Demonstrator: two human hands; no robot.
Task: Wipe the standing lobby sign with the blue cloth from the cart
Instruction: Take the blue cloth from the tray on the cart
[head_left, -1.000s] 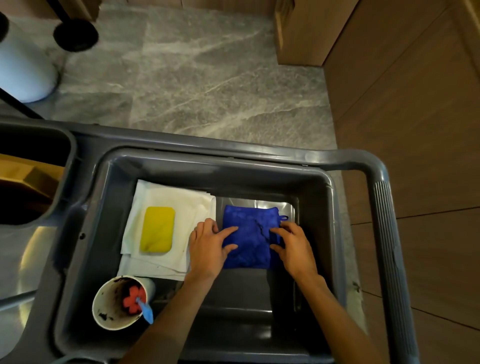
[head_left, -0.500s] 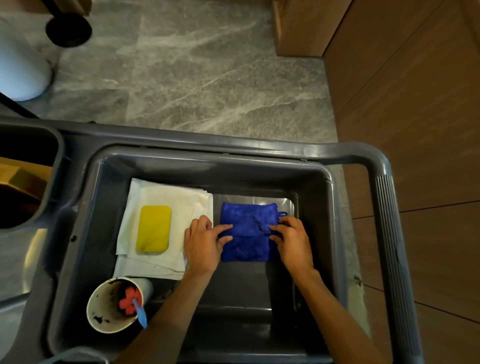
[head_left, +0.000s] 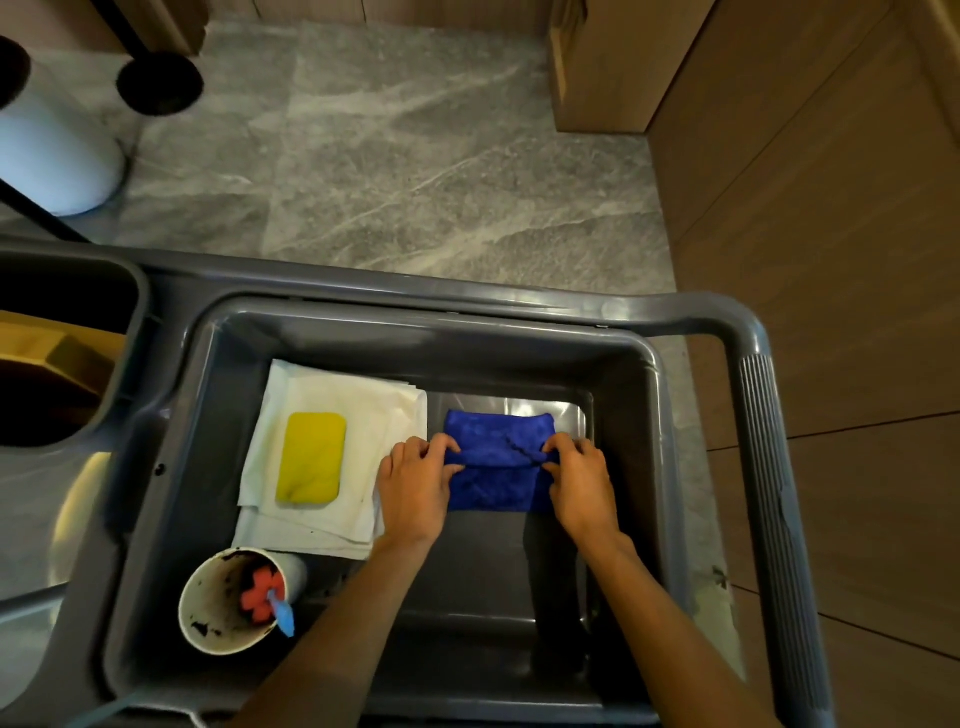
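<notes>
The blue cloth (head_left: 498, 457) is still lying in the cart (head_left: 763, 467) tray, right of centre in the frame. Its left edge is pinched by the left hand (head_left: 415, 483) and its right edge by the right hand (head_left: 579, 480), fingers curled closed on the fabric. It seems to be lifted slightly in the middle, though this is not clearly seen. The sign is not visible; no wiping is begun, so almost all the task is left.
</notes>
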